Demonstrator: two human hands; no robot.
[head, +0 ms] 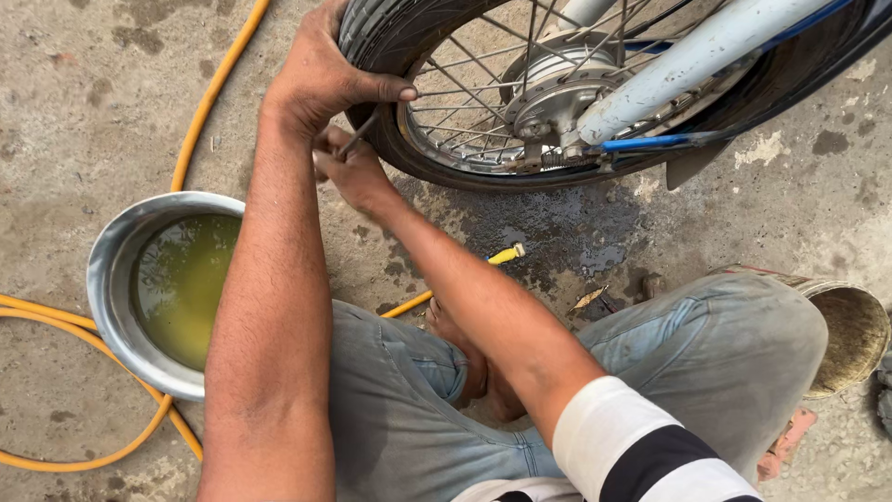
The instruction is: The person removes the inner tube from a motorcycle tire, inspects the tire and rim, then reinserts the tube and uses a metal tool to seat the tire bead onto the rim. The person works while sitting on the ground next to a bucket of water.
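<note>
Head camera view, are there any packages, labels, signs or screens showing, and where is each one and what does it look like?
No packages, labels, signs or screens show.
Nearest to a container: a round metal bowl of yellowish liquid, on the ground at left.
A worn round tin, open-topped, on the ground at right by the knee; any marking is too small to tell.

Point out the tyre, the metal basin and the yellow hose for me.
tyre (376, 33), head view, black tread beside the left hand.
metal basin (104, 279), head view, left rim.
yellow hose (216, 88), head view, stretch above the basin.
</note>
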